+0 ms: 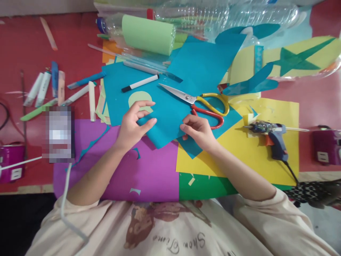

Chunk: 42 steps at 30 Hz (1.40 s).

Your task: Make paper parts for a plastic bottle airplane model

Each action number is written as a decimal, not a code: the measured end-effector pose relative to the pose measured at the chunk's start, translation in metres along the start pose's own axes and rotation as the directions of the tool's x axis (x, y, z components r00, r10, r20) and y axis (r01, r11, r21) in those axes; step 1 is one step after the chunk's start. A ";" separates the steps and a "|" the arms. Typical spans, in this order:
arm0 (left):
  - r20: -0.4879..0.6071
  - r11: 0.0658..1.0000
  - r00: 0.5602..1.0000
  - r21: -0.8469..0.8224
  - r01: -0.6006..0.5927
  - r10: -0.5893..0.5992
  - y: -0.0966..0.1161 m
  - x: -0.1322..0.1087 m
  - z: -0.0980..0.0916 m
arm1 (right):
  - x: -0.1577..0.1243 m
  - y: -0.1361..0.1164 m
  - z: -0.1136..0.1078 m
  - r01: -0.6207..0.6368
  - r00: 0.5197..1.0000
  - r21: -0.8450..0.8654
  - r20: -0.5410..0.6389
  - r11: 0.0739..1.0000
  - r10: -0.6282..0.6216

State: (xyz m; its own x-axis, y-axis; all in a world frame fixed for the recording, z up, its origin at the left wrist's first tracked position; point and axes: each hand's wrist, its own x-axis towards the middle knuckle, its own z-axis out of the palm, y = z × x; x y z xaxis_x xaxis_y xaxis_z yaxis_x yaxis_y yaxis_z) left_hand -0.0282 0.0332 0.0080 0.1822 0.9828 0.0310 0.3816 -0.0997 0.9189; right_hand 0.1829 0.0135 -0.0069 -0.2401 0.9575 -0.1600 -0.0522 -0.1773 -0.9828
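My left hand (pixel 134 122) rests on a teal paper sheet (pixel 165 121), thumb and fingers curved and apart, fingertips pressing the sheet near a pale green cut-out (pixel 140 99). My right hand (pixel 198 131) pinches the same teal sheet at its lower right edge with fingers closed. Scissors (pixel 198 101) with yellow and red handles lie on the teal paper just beyond my right hand. A black-and-white marker (pixel 140 83) lies above my left hand.
Purple (pixel 149 174), yellow (pixel 253 149) and green (pixel 205 186) sheets lie underneath. A blue glue gun (pixel 269 135) sits at right. Markers (pixel 53 89) lie at left. Plastic bottles (pixel 226 14) and a green paper roll (pixel 147 35) are at the back. A charger cable (pixel 65 199) trails at left.
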 end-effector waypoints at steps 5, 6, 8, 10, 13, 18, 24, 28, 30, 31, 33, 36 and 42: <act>0.145 0.998 0.988 0.029 -0.049 0.045 0.002 -0.001 0.000 | 0.000 -0.005 -0.002 0.056 0.997 -0.103 0.054 0.993 -0.051; 0.131 0.999 0.991 0.026 -0.042 0.038 0.002 -0.001 0.000 | 0.000 -0.006 -0.003 0.065 0.997 -0.120 0.047 0.991 -0.059; 0.085 1.000 0.996 0.012 -0.011 0.010 0.001 -0.001 0.000 | 0.000 -0.005 -0.003 0.088 0.996 -0.133 0.005 0.987 -0.088; 0.042 0.999 0.999 -0.037 0.015 -0.014 -0.002 0.001 0.000 | -0.001 -0.004 -0.004 0.123 0.988 -0.133 -0.072 0.984 -0.133; 0.065 0.983 0.998 -0.177 0.038 -0.027 -0.007 0.002 0.002 | 0.000 -0.002 -0.005 0.163 0.962 -0.147 -0.198 0.976 -0.190; 0.066 0.970 0.998 -0.240 0.029 -0.014 -0.010 0.004 0.003 | 0.000 -0.002 -0.007 0.168 0.939 -0.144 -0.278 0.975 -0.203; -0.129 0.978 0.991 -0.198 -0.072 0.047 -0.017 0.006 0.003 | -0.001 -0.002 -0.004 0.126 0.967 -0.078 -0.211 0.989 -0.140; -0.207 0.972 0.968 -0.155 -0.177 0.144 -0.022 0.005 0.007 | -0.001 -0.002 -0.005 0.125 0.968 -0.049 -0.213 0.991 -0.133; -0.205 0.971 0.964 -0.131 -0.200 0.171 -0.020 0.004 0.008 | 0.000 0.000 -0.007 0.134 0.965 -0.043 -0.223 0.990 -0.140; -0.191 0.973 0.966 -0.119 -0.198 0.173 -0.018 0.003 0.009 | 0.000 0.002 -0.008 0.138 0.963 -0.042 -0.230 0.990 -0.144; -0.147 0.981 0.977 -0.092 -0.172 0.158 -0.014 0.001 0.009 | 0.000 0.005 -0.007 0.147 0.960 -0.045 -0.235 0.988 -0.153; -0.119 0.989 0.985 -0.069 -0.133 0.124 -0.009 -0.001 0.009 | 0.001 0.005 -0.006 0.178 0.956 -0.103 -0.219 0.979 -0.197; -0.168 0.985 0.973 -0.041 -0.167 0.158 -0.009 -0.002 0.006 | 0.004 -0.022 -0.041 0.266 0.788 -0.771 -0.172 0.579 -0.591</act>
State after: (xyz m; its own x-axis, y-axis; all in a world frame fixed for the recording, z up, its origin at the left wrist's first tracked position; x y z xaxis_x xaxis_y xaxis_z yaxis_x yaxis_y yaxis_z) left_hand -0.0266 0.0312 -0.0031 0.0855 0.9666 0.2415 0.3081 -0.2561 0.9162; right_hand 0.2232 0.0307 0.0098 0.0087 0.8984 0.4390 0.6529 0.3274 -0.6830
